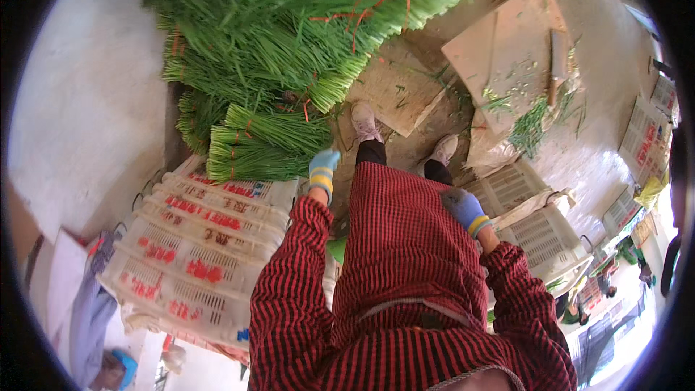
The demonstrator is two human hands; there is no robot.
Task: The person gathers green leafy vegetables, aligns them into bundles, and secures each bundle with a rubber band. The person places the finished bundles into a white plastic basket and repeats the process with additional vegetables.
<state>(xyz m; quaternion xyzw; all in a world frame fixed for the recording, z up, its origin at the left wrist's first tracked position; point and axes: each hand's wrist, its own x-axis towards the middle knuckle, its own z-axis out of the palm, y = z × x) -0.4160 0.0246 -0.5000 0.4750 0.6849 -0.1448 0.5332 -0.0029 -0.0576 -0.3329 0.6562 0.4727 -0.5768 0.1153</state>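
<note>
My left hand [324,165], in a light blue glove with a yellow-banded cuff, is beside the leaf ends of a bundle of chive-like green stalks [260,160]. Whether its fingers touch the leaves is unclear. That bundle, tied with red bands, lies on top of stacked white plastic crates [201,239]. Against the front of my red-and-black striped apron [402,228] is my right hand [463,209], gloved in blue with dark fingers. No object shows in it, and its finger pose is hard to make out. Beyond my feet rises a large heap of similar bundles [271,49].
A cleaver-like knife [556,65] lies on a board [510,54] strewn with cut green scraps [529,127]. More boards [404,84] cover the floor ahead. White crates [537,239] stand to my right. A pale wall [92,81] bounds the left, and several people [575,307] are far right.
</note>
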